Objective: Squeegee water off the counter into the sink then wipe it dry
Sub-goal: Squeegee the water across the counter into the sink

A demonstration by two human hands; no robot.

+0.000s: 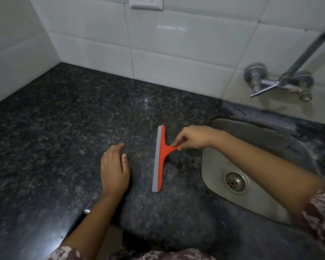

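Observation:
An orange squeegee with a grey rubber blade lies flat on the dark speckled granite counter, just left of the steel sink. My right hand reaches in over the sink and pinches the end of the squeegee's handle between fingers and thumb. My left hand rests palm down on the counter to the left of the blade, fingers together, holding nothing. No cloth is in view.
A chrome wall tap with a long spout stands over the sink at the back right. White tiled walls close the counter at the back and left. The sink's drain is open. The counter's front edge runs near my body.

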